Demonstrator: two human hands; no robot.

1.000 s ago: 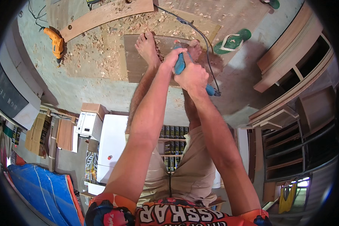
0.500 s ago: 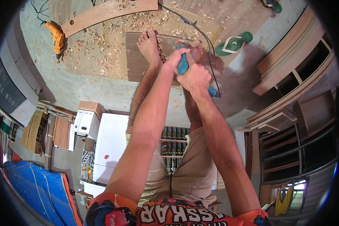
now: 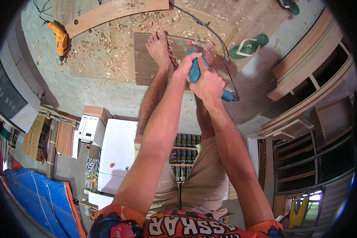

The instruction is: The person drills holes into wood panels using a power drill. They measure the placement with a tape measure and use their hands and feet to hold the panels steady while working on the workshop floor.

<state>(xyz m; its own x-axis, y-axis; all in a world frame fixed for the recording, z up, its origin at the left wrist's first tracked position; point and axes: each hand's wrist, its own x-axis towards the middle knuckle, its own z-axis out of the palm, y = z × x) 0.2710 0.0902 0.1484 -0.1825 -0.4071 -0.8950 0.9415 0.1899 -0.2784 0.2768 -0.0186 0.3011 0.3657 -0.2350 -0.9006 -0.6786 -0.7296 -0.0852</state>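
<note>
A teal corded power drill points down and away from me over a brown wooden board. My right hand is closed around its grip. My left hand is closed on the drill's body, just ahead of the right. A small red spot shows at the drill's front end, above the board; whether the tip touches the wood I cannot tell. My bare left foot and right foot stand on the board, one on each side of the drill. Wood shavings lie between them.
A black cord runs close past my right foot. An orange power drill lies at the far left beside a curved wooden piece. A green flip-flop sits to the right, near stacked curved wooden frames. Shavings cover the floor sheets.
The teal drill has shifted slightly to the right, its rear end most of all. Both hands keep their hold, and the view has moved a little.
</note>
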